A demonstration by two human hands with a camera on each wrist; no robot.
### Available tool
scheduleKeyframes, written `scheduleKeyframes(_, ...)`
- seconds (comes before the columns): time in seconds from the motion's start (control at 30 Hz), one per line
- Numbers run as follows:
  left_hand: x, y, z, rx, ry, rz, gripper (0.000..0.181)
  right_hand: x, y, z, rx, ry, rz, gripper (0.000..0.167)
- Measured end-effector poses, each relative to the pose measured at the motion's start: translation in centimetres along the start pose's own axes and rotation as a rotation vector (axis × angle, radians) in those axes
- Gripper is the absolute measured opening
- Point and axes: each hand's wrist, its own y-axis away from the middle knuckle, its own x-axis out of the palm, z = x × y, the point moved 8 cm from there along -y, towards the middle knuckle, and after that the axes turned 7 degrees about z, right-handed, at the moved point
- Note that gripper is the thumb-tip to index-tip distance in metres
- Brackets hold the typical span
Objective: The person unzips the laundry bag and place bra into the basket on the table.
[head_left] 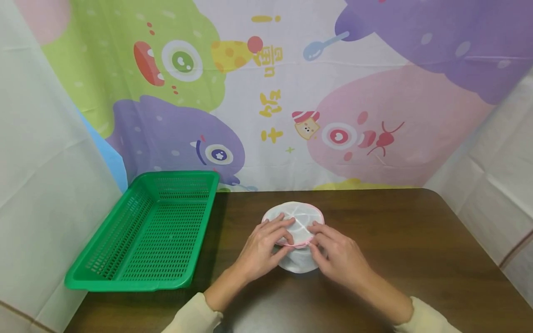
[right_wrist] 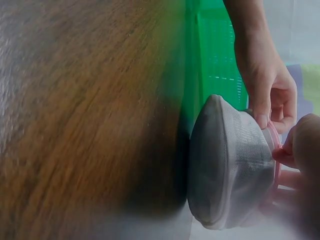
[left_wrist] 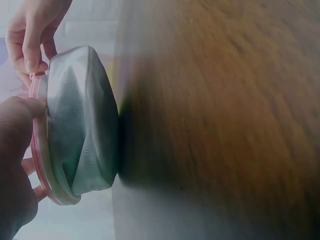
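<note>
A round white mesh laundry bag (head_left: 296,264) with a pink zipper (head_left: 319,213) round its upper rim stands on the dark wooden table. My left hand (head_left: 263,245) holds the near left rim, its thumb against the side and its other fingers over the top. On the right of the same rim, my right hand (head_left: 339,254) pinches the small pink zipper pull (left_wrist: 33,76) between thumb and finger. The left wrist view shows the bag's mesh side (left_wrist: 70,115) creased inward. Both hands' fingertips are close together at the zipper.
To the left stands a green plastic basket (head_left: 204,222) with slotted walls and floor. The brown tabletop (head_left: 395,231) extends to the right. A cartoon-printed curtain (head_left: 266,166) hangs behind the table, with white cloth (head_left: 46,138) at the sides.
</note>
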Motion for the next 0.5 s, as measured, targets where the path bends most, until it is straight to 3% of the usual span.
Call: scheduleKeyframes(0.5,-0.01,-0.03,-0.16,0.014,0.005,0.012,0.016,0.34,0.03,0.09,-0.024,-0.023,-0.004,0.015)
